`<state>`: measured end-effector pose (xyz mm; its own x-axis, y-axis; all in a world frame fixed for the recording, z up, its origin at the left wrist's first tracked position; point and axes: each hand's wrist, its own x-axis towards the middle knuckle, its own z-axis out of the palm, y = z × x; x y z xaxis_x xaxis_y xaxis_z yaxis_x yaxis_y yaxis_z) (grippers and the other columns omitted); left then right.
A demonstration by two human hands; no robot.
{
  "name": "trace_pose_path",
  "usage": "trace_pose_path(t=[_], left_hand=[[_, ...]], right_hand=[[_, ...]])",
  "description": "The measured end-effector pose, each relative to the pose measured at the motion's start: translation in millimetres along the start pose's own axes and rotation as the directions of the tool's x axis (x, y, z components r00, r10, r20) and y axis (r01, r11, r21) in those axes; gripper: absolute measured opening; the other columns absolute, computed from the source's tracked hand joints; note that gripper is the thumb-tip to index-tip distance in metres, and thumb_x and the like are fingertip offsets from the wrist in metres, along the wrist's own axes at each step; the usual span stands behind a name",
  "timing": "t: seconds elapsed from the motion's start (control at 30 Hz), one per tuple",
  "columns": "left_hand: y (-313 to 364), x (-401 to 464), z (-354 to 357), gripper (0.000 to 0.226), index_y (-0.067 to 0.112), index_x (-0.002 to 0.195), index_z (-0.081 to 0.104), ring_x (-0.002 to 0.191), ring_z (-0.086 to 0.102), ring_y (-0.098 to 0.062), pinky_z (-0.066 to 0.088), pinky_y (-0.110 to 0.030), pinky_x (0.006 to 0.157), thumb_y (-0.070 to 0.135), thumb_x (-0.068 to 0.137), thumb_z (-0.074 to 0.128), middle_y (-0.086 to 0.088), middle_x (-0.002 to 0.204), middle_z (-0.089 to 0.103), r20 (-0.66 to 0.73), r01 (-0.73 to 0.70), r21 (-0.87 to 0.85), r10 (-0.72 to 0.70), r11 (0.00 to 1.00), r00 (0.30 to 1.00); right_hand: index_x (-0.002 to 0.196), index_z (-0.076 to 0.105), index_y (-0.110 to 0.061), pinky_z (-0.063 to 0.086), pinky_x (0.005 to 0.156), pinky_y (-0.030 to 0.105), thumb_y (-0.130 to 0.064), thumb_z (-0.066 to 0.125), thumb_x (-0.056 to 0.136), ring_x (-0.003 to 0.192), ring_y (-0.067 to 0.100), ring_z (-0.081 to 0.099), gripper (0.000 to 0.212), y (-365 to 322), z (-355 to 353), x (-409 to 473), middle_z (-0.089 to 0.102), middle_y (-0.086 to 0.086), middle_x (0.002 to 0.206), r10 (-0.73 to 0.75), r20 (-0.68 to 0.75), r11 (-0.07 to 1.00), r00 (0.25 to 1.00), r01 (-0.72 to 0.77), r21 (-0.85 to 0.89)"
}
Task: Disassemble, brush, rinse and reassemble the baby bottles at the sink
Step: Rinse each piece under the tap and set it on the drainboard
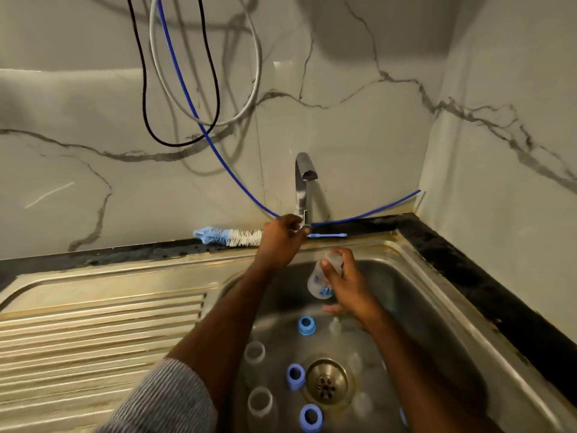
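My left hand [282,234] grips the lever at the base of the chrome faucet [303,182], behind the steel sink [415,276]. Over the basin, below the spout, my right hand [342,284] holds a clear baby bottle body [317,279] with blue print, tilted. On the sink floor lie three blue screw rings [306,325] [295,375] [311,417], two clear bottle bodies [254,351] [260,401] standing at the left, and faint clear teats at the right. A blue and white bottle brush [231,236] lies on the back ledge. No water stream shows.
A ribbed steel drainboard [103,323] spreads to the left. The drain strainer [327,382] sits mid-basin. A black counter edge [487,282] runs along the back and right. Black, white and blue cables [199,114] hang on the marble wall.
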<state>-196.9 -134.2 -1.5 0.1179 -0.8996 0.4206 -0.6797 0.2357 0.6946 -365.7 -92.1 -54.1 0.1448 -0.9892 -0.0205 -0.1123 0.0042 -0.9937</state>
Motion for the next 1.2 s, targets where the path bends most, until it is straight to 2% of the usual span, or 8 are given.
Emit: trace_pose_path(t=[0.1,0.17,0.23,0.4,0.6,0.67,0.87,1.2], left_hand=[[10,24,4,0.039,0.013,0.127,0.065,0.087,0.065,-0.004,0.047,-0.01,0.071,0.025,0.092,0.074,-0.002,0.112,0.073,-0.033,0.069,-0.049,-0.071,0.996,0.997],[10,34,7,0.037,0.013,0.125,0.067,0.087,0.066,-0.003,0.045,-0.007,0.067,0.024,0.091,0.075,-0.001,0.113,0.074,-0.036,0.077,-0.034,-0.078,0.996,0.996],[7,38,11,0.033,0.012,0.122,0.071,0.095,0.068,-0.008,0.045,-0.012,0.074,0.024,0.091,0.075,-0.001,0.114,0.074,-0.039,0.056,0.001,-0.056,0.998,0.998],[-1,47,15,0.019,0.014,0.111,0.076,0.091,0.068,-0.01,0.056,-0.031,0.087,0.022,0.094,0.071,-0.001,0.105,0.077,-0.067,0.025,0.087,-0.019,0.996,0.998],[-9,50,19,0.015,0.015,0.106,0.078,0.084,0.069,-0.01,0.055,-0.03,0.081,0.021,0.095,0.07,0.0,0.096,0.078,-0.083,-0.009,0.107,0.018,0.994,0.996],[-11,50,19,0.012,0.015,0.101,0.077,0.081,0.07,-0.011,0.058,-0.034,0.08,0.021,0.094,0.071,0.001,0.09,0.077,-0.103,0.003,0.081,0.005,0.997,0.995],[-14,50,18,0.007,0.015,0.097,0.075,0.079,0.072,-0.014,0.06,-0.045,0.083,0.02,0.093,0.072,0.002,0.088,0.075,-0.097,0.026,0.013,-0.025,1.0,0.995],[-14,49,15,0.005,0.014,0.095,0.074,0.074,0.072,-0.013,0.061,-0.044,0.08,0.018,0.094,0.071,0.004,0.084,0.071,-0.079,0.018,0.003,-0.017,1.0,0.997]], right_hand=[[0.132,0.043,-0.037,0.062,0.079,0.046,-0.042,0.062,0.095,0.112,0.023,0.061,0.042,0,10,3,0.054,-0.001,0.129,-0.049,0.039,0.999,0.998,0.049,-0.008],[0.13,0.047,-0.033,0.059,0.089,0.049,-0.037,0.063,0.096,0.112,0.021,0.061,0.038,2,19,5,0.058,0.0,0.124,-0.093,0.064,0.995,0.994,0.095,-0.026],[0.134,0.046,-0.032,0.057,0.093,0.05,-0.038,0.063,0.096,0.115,0.02,0.059,0.043,2,25,7,0.057,-0.001,0.126,-0.111,0.077,0.993,0.991,0.114,-0.029],[0.139,0.041,-0.034,0.058,0.092,0.048,-0.041,0.061,0.096,0.116,0.02,0.056,0.048,7,33,11,0.052,-0.004,0.126,-0.084,0.098,0.992,0.992,0.093,-0.085],[0.124,0.042,-0.038,0.058,0.091,0.047,-0.039,0.061,0.097,0.111,0.017,0.058,0.033,12,34,13,0.052,-0.007,0.116,-0.077,0.121,0.99,0.99,0.09,-0.112],[0.122,0.043,-0.038,0.058,0.092,0.048,-0.039,0.061,0.097,0.108,0.015,0.058,0.031,12,35,14,0.052,-0.009,0.112,-0.097,0.129,0.987,0.987,0.112,-0.119],[0.124,0.043,-0.035,0.057,0.092,0.049,-0.038,0.061,0.097,0.111,0.019,0.058,0.032,11,36,14,0.053,-0.005,0.116,-0.083,0.124,0.986,0.989,0.1,-0.137],[0.132,0.042,-0.032,0.061,0.086,0.044,-0.038,0.059,0.098,0.114,0.021,0.057,0.038,11,34,14,0.051,-0.002,0.123,-0.046,0.129,0.988,0.991,0.064,-0.141]])
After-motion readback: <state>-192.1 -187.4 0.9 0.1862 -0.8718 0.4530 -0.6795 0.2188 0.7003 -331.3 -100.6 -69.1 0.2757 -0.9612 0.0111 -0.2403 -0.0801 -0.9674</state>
